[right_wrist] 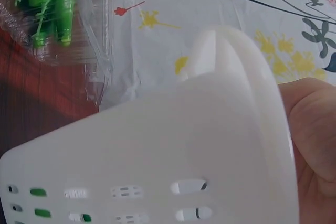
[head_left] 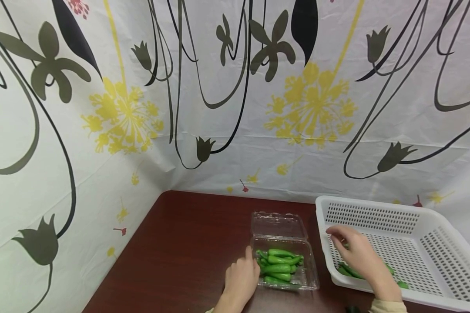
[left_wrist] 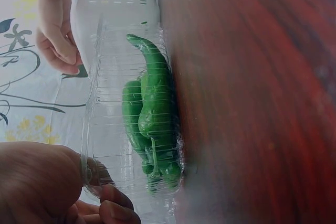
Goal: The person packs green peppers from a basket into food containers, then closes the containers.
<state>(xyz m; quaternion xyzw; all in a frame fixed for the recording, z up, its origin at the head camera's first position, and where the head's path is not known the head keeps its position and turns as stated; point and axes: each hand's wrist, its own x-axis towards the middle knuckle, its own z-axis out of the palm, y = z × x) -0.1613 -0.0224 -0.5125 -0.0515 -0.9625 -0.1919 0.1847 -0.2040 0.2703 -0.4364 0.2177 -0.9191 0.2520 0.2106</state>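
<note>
Firstly, note the dark object point(head_left: 352, 309) at the near side of the table point(head_left: 188, 243); too little of it shows to identify, and a low forearm may catch it. The left hand point(head_left: 240, 276) is at the left wall of the clear plastic clamshell box point(head_left: 313, 281), its grip pinching the rim between thumb and curled fingers. Excess squeeze could buckle the thin wall; a relaxed grip could let the box slide. The green chili peppers point(head_left: 277, 268) lie in the base of the box, heaped toward its left side; uneven loading may tilt the box if that rim is lifted. The right hand point(head_left: 356, 256) is above the left part of the white slotted basket point(head_left: 376, 203), fingers bent; whether that grip pinches a pepper cannot be determined. A weak pinch on smooth skin could drop a pepper onto the strip of table between box and basket. The wrist crosses above the near basket rim, so a low path risks striking it. The loose peppers point(head_left: 350, 270) lie in the basket near that side, partly hidden by the hand; stems may snag in the slots. Beyond, the lid point(head_left: 278, 226) is folded back toward the printed cloth point(head_left: 219, 124); tilting the base could swing it forward and obstruct loading.
</note>
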